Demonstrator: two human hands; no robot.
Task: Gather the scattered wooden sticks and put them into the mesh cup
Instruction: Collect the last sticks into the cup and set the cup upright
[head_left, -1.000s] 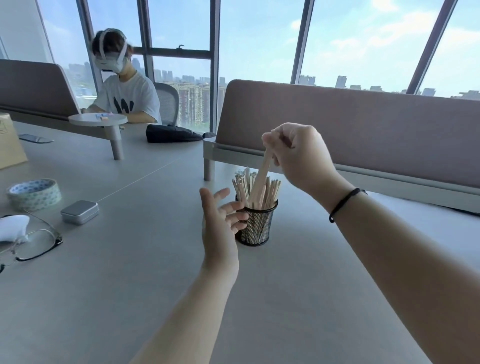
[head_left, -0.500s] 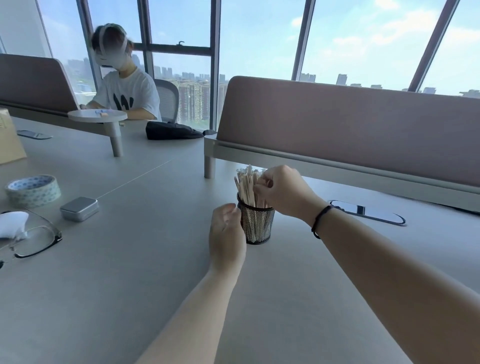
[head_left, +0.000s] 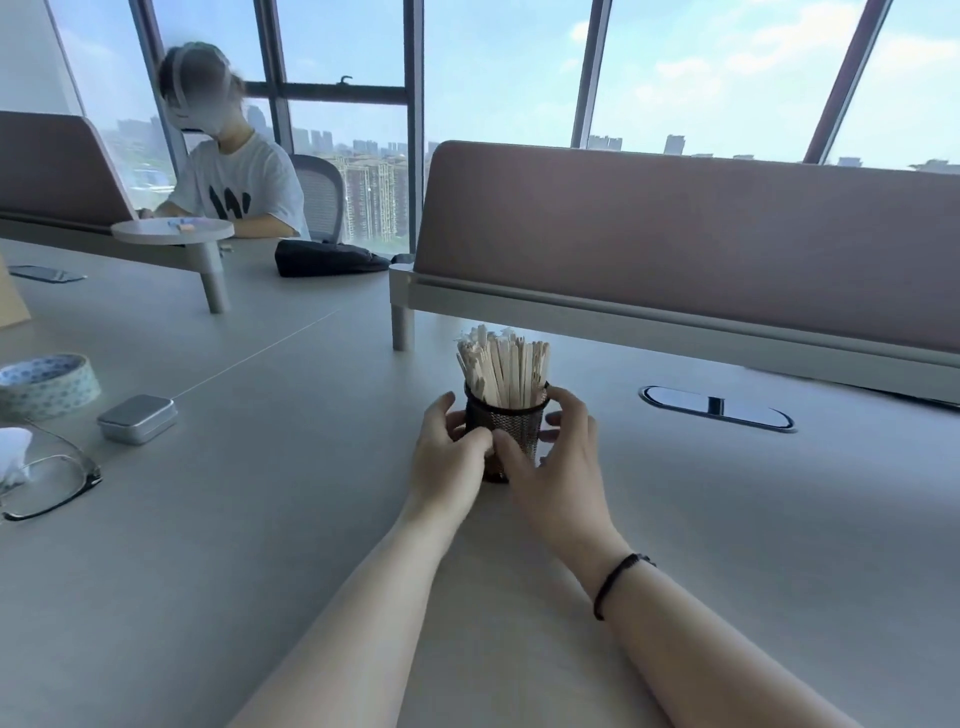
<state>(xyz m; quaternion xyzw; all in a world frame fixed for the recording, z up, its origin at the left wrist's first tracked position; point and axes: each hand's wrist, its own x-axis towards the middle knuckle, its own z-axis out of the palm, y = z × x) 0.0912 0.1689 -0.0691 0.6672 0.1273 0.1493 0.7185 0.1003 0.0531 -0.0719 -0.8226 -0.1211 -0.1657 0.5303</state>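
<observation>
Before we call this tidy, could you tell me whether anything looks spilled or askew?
Nothing stands out: the wooden sticks stand bundled in the upright mesh cup, cupped by left hand and right hand.

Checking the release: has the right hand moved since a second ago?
Yes. The right hand dropped from above the wooden sticks to the black mesh cup's side.

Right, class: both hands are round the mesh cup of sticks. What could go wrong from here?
1. The wooden sticks stand well above the rim of the mesh cup, so tilting or a jerk by the left hand or right hand could spill them.
2. Sliding it left could knock the metal tin or glasses.
</observation>
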